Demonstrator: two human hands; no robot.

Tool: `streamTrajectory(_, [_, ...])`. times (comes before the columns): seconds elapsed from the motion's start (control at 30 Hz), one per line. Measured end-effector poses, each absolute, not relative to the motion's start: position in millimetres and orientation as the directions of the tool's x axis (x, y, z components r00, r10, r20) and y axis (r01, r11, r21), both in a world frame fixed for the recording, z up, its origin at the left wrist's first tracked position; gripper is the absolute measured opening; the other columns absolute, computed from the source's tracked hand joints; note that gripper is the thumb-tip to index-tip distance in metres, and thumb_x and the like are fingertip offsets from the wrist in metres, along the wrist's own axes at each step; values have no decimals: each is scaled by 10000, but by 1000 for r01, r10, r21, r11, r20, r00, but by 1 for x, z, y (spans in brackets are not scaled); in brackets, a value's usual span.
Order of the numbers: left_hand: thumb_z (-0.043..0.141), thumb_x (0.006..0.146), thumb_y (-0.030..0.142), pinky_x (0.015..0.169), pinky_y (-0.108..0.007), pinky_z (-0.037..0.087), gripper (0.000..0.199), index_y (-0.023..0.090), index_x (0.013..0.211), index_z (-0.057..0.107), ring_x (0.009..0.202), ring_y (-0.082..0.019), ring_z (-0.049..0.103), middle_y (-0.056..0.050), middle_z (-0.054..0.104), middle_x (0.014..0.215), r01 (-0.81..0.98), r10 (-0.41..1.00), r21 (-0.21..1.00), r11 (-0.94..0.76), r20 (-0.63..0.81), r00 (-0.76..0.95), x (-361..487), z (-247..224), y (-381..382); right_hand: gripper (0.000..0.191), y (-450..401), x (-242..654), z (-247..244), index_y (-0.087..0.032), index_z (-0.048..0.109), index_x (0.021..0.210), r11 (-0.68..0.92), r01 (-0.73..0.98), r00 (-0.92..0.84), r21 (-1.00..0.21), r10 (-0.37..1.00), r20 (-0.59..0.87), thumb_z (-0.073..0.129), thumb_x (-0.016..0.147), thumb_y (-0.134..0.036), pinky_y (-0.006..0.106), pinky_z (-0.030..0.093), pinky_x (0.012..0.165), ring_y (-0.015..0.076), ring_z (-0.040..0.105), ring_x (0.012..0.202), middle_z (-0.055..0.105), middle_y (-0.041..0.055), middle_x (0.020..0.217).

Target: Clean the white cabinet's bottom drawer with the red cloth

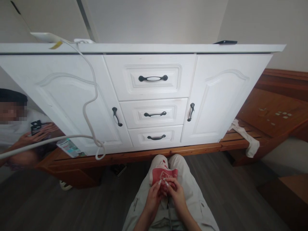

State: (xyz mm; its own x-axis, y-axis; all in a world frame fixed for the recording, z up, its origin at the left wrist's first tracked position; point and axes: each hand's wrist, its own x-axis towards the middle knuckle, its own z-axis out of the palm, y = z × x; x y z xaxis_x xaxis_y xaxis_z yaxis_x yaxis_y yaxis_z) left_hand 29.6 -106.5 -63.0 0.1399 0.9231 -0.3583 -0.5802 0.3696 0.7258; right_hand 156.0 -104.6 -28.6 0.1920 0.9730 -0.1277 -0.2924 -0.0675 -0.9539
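A red cloth (157, 174) with a white printed or stitched pattern and pale edges lies across my knees. My left hand (153, 193) is closed at the near part of the cloth, thumb and fingertips pinching it. Close beside it, my right hand (177, 192) pinches the same cloth with bent fingers, its fingertips almost meeting those of the left. Whether something small sits between the fingertips I cannot make out. Light trousers (192, 195) cover the legs under the cloth. A dark cord or strip (169, 213) hangs between my wrists.
A white cabinet (154, 102) with drawers and two doors stands on a wooden bed frame (144, 156) ahead. A white cable (95, 93) hangs down at left. Another person (33, 128) sits far left holding a dark object. A white cloth (247, 138) drapes over the frame at right.
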Motion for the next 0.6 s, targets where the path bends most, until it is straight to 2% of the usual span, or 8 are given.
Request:
streamTrajectory(0.07, [877,678,607,648,-239,473,561,141,969,759,675,-122,610,-35,710,772,-591,912,707,387,-387,135,31,-62,-108,489,-105,156,-35,-229,786,822,-72,-285,173,-956,977,-125,874,574,-641,422,586,768,298,732,835,788,92,896])
streamTrajectory(0.2, [855,714,595,633,-252,462,548,116,965,765,589,-114,558,9,619,617,-579,918,720,383,-369,147,34,-62,-111,477,-103,158,-51,-226,763,748,-88,-259,200,-962,969,-142,833,616,-678,384,549,588,264,677,655,752,68,732])
streamTrajectory(0.33, [870,710,557,630,-251,450,518,129,983,764,609,-119,558,11,620,627,-582,916,712,392,-359,178,34,-66,-109,494,-101,158,-60,-216,731,704,-97,-260,201,-961,968,-152,830,612,-691,342,500,526,226,622,583,699,37,649])
streamTrajectory(0.43, [884,687,556,625,-240,433,539,137,1004,762,614,-116,560,10,620,633,-591,908,695,410,-374,190,33,-70,-108,511,-101,158,-62,-214,701,696,-104,-256,200,-961,967,-158,810,628,-709,321,473,511,197,577,543,656,11,608])
streamTrajectory(0.6, [871,707,558,622,-232,415,552,152,1063,757,623,-114,568,2,633,664,-574,902,698,428,-367,227,33,-72,-108,523,-99,158,-66,-206,693,693,-70,-175,234,-982,966,-110,756,688,-725,325,475,579,195,567,595,652,13,627])
